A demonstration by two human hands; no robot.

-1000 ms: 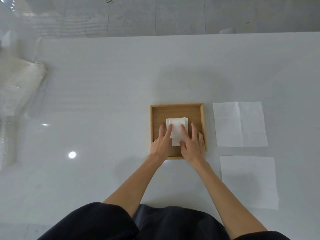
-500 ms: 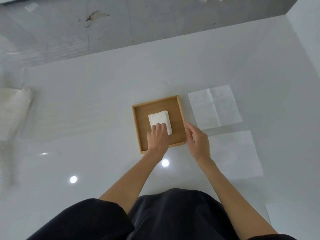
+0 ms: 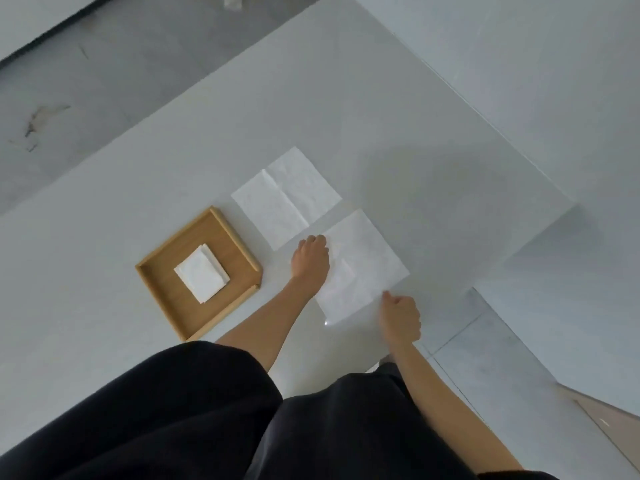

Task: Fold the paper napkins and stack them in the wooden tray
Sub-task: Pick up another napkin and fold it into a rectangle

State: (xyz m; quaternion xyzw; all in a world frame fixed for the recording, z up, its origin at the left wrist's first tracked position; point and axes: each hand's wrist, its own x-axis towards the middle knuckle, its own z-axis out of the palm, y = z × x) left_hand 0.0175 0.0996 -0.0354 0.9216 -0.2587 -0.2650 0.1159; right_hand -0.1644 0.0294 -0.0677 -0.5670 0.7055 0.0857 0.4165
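Two unfolded napkins lie flat on the white table [image 3: 346, 116], both to the right of the wooden tray [image 3: 162, 251]. The far napkin [image 3: 287, 199] is creased and untouched, just past the tray's far right corner. The near napkin [image 3: 367, 261] lies further right of the tray, apart from it, and is held at two points. The left hand [image 3: 310, 259] is curled down onto the napkin edge facing the tray, fingers closed on the paper. The right hand [image 3: 400, 317] is curled, with the napkin's near edge pinched on the side away from the tray. The folded napkins [image 3: 202, 273] are stacked square at the middle of the tray floor, apart from all four walls.
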